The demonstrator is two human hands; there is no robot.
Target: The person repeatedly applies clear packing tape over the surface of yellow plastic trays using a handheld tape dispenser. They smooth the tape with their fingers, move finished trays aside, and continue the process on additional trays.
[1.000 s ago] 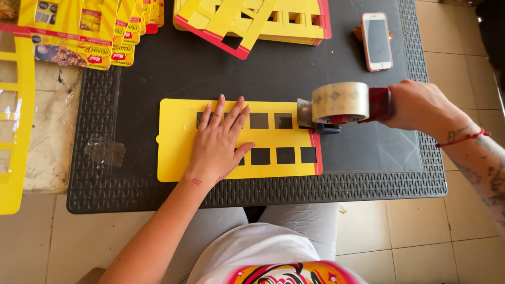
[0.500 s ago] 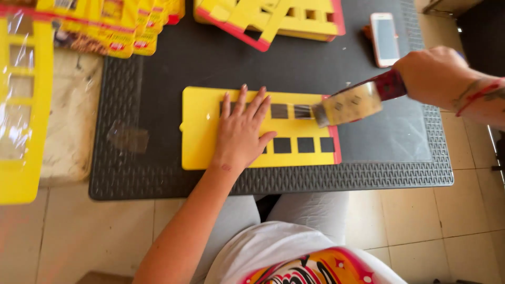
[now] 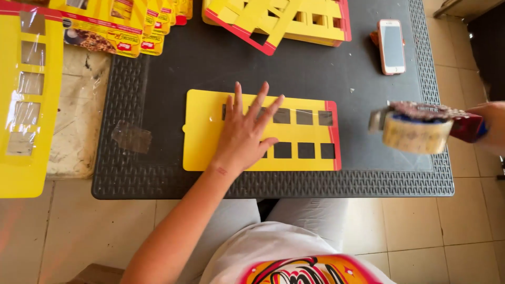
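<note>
A yellow card with square cut-outs (image 3: 302, 134) is pressed flat on the dark table mat (image 3: 336, 84) by the left hand (image 3: 243, 134), fingers spread open over its middle. A tape dispenser (image 3: 421, 126) is gripped by the right hand (image 3: 492, 126) (only partly in view at the frame's edge), raised beside the card's red end and apart from it. Around them are seen a phone (image 3: 392, 46), a stack of yellow cards (image 3: 284, 21) and printed packets (image 3: 115, 29) at the far edge; nothing stands between dispenser and card. Half a second ago the dispenser was on the card; it has since been drawn off to the right.
</note>
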